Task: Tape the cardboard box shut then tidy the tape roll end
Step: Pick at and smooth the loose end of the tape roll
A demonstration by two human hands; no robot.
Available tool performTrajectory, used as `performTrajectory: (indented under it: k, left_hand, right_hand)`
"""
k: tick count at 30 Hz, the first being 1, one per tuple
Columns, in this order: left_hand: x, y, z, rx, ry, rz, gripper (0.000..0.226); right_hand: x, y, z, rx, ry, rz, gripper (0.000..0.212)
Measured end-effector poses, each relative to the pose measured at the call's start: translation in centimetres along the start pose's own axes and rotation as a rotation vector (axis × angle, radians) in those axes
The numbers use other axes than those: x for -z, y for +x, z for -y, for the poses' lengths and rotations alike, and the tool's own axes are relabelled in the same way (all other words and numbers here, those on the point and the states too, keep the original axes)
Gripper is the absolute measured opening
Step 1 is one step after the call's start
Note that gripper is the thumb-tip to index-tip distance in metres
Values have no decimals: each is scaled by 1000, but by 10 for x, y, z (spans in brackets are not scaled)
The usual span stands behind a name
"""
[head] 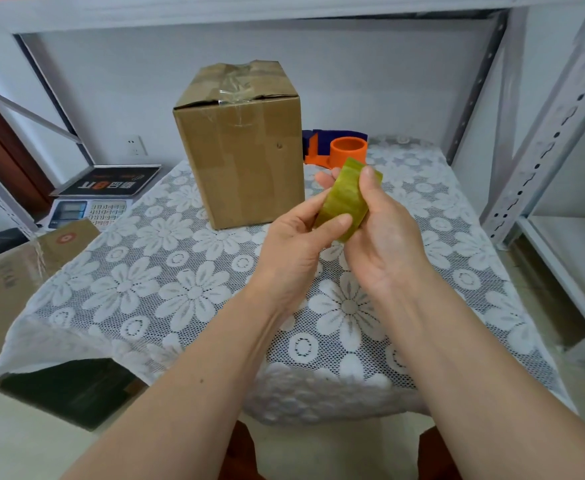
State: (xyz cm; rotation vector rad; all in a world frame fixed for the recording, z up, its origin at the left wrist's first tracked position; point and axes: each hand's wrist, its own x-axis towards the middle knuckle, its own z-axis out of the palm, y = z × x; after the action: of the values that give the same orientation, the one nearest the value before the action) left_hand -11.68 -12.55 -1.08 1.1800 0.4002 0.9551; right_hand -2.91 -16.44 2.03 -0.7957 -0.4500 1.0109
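Observation:
A tall brown cardboard box (239, 147) stands upright at the back of the table, its top flaps closed under wrinkled clear tape. In front of it, above the table, both hands hold a yellow-green tape roll (344, 199). My right hand (384, 237) wraps the roll from the right, thumb on its upper edge. My left hand (294, 244) pinches the roll's lower left edge with thumb and fingers. The loose tape end is not visible.
An orange and blue tape dispenser (339, 148) sits behind the roll, right of the box. A lace cloth covers the table (187, 292). A scale (90, 206) and an open carton (17, 282) are at the left; metal shelving (540, 161) stands at the right.

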Motion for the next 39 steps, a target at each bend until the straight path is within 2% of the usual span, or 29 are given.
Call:
performTrajectory:
  k: [2, 7, 15, 19, 21, 24, 27, 30, 33, 36, 37, 39]
  left_hand:
    - [-1, 1, -2, 18, -3, -40, 30]
    - [2, 3, 2, 16, 8, -79, 32]
    - [-1, -3, -3, -3, -9, 22, 46]
    - [-4, -3, -8, 28, 19, -15, 37]
    - [-5, -1, -9, 47, 8, -53, 25]
    - [-3, 2, -16, 114, 8, -73, 25]
    - [7, 3, -26, 209, 100, 17, 25]
    - [12, 0, -27, 231, 151, 36, 24]
    - [10, 0, -23, 197, 150, -81, 23]
    - [9, 0, -21, 185, -30, -254, 15]
    - [8, 0, -21, 187, -81, -281, 13]
    - [5, 0, -20, 187, -183, -305, 9]
  right_hand:
    - [0, 0, 0, -7, -8, 3, 36]
    - [1, -1, 0, -2, -59, 1, 35]
    - [1, 0, 1, -3, -52, 10, 32]
    - [1, -1, 2, -13, -44, 7, 33]
    - [1, -1, 2, -10, -57, 7, 35]
    - [2, -1, 7, 7, -173, 26, 33]
    - [3, -1, 12, 20, -415, 14, 32]
    - [1, -2, 14, 40, -582, -3, 42]
    - [1, -2, 9, 201, -849, -68, 43]
    - [4, -1, 6, 637, -989, -251, 19]
    - [5, -1, 6, 740, -978, -249, 12]
    - [7, -1, 2, 788, -984, -170, 9]
